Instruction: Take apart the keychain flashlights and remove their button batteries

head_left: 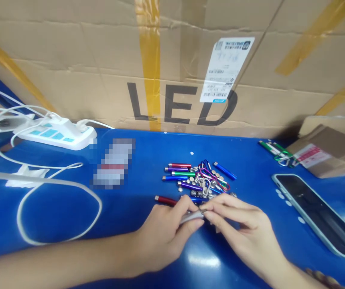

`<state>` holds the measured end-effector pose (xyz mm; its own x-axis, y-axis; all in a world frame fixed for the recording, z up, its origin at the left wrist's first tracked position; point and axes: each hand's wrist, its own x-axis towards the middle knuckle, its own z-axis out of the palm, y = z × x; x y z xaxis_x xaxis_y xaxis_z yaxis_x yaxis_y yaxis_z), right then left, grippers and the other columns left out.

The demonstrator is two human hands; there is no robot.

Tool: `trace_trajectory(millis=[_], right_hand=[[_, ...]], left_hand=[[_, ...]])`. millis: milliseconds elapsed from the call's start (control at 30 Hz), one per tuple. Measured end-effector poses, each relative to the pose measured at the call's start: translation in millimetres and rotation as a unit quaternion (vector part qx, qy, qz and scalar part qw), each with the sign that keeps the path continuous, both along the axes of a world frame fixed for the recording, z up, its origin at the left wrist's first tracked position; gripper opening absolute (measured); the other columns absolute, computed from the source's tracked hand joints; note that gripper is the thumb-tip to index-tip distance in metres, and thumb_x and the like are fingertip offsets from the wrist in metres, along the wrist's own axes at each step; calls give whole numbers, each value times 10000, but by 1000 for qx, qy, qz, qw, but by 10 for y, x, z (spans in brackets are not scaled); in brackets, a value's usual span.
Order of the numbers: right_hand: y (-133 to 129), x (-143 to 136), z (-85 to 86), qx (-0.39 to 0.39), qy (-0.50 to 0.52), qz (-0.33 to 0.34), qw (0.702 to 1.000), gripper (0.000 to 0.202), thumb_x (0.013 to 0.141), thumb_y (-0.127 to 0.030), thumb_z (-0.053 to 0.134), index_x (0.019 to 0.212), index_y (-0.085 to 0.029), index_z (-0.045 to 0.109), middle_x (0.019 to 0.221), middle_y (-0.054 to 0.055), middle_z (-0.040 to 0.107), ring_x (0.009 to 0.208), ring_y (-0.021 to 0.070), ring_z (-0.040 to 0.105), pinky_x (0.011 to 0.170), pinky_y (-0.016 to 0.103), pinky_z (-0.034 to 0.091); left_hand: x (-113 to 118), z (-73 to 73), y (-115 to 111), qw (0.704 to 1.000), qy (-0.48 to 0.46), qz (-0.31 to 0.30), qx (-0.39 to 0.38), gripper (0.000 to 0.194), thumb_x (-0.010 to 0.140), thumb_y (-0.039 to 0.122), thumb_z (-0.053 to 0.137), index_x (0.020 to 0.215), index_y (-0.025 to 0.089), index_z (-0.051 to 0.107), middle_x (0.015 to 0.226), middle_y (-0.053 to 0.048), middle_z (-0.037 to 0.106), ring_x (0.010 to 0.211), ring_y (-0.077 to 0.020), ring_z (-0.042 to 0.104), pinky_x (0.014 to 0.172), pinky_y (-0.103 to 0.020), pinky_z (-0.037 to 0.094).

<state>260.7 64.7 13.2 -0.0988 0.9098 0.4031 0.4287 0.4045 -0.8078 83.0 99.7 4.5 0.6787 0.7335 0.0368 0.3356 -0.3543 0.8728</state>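
My left hand pinches a silver tube between thumb and forefinger. At the tube's right end, my right hand has its thumb and fingertips pressed together on a small part too hidden to name. Just beyond my hands lies a pile of coloured metal tubes, among them a green one, a purple one and a blue one. Carabiners and small round silver pieces are mixed in. A dark red tube lies by my left hand.
A phone lies at the right, with green tubes and a brown box behind it. At the left are a white power strip and looped cables. A large carton stands at the back of the blue table.
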Motion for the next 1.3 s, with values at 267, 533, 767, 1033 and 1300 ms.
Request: trace_trajectory(millis=[267,533,767,1033,1300], right_hand=[[52,31,-34,-20,13,15,1000,108,817,-185,639,850,-204,740,755,34,680,562,112,604,484,196,521],[39,-26,-30,-58,104,17,993,96,778,-241,676,772,-173,743,671,28,639,475,76,524,388,174,427],[-16,-84,-44,6,91,-17,996,78,770,-192,665,729,-182,731,676,29,628,537,104,562,421,192,448],[-47,-31,6,74,74,-39,994,102,772,-164,640,707,-198,710,705,23,635,504,95,546,408,191,456],[168,309,0,65,57,-131,988,145,787,-322,659,759,-186,702,789,41,636,499,91,535,364,187,443]], left_hand=[[-1,-52,-1,998,-49,11,-44,136,922,301,415,829,205,440,554,88,407,490,-88,400,500,-191,263],[10,-36,-29,999,-7,22,38,140,920,312,400,841,210,454,534,84,429,456,-101,414,492,-201,266],[12,-56,-69,985,59,-3,161,186,937,268,308,866,213,472,610,38,494,508,-144,482,527,-230,312],[-20,3,-132,990,59,-25,125,217,944,292,314,845,220,493,593,50,472,504,-130,452,529,-220,318],[-39,15,-26,979,96,123,129,226,950,359,356,839,228,502,628,53,560,575,-152,544,553,-237,346]])
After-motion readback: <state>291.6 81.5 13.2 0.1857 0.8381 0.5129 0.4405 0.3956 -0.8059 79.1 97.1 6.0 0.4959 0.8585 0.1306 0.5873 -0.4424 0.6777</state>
